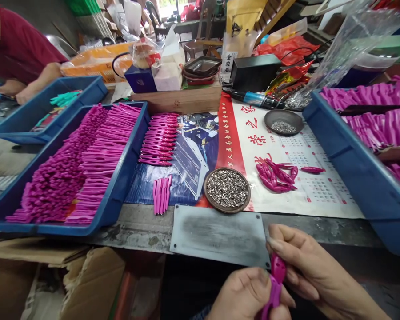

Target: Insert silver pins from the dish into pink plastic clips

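Observation:
Low at the right of the head view, my left hand [246, 295] is closed around a slim magenta plastic handle piece [277, 271], its rounded, holed end pointing up. My right hand [303, 262] pinches at that upper end, with its other fingers curled behind; whether a small part is between the fingertips I cannot make out. Just beyond my hands lies a worn grey metal plate [220, 235]. A round dish [205, 195] of small metal pins touches its far edge. Several glossy magenta pieces [276, 175] lie in a loose pile on the calendar sheet.
A blue bin [120, 195] of magenta pieces stands left, another blue bin [346, 178] right. Magenta pieces are lined up [158, 140] beside the left bin, with a smaller group [162, 195] nearer. A dark dish [270, 120] sits farther back. A co-worker's arm [50, 73] is at far left.

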`<state>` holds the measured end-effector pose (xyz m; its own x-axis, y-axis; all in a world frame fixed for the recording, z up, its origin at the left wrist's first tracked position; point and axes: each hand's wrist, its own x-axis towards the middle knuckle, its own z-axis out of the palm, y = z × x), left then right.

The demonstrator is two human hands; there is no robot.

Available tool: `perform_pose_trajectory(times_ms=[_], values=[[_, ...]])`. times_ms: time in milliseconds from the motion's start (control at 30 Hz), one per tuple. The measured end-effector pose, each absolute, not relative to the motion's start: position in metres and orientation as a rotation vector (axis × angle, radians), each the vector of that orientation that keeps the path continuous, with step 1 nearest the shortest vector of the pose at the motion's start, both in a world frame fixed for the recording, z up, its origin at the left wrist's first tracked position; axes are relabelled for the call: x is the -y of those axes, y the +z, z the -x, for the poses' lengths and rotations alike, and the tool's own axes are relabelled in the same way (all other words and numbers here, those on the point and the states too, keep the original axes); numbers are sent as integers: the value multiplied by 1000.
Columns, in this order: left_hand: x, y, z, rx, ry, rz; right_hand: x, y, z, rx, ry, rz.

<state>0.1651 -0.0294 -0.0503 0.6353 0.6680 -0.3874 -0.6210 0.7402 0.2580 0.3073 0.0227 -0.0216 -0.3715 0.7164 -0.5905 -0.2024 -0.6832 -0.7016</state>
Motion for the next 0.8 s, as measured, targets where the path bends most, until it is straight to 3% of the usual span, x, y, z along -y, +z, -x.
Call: perform_pose_trajectory(times_ms=[200,800], values=[[32,-50,-163,-463,717,-88,-13,-23,-304,964,2102,1236],[15,-50,-150,-373,677,60,-23,-25,-281,1030,1861,1283]])
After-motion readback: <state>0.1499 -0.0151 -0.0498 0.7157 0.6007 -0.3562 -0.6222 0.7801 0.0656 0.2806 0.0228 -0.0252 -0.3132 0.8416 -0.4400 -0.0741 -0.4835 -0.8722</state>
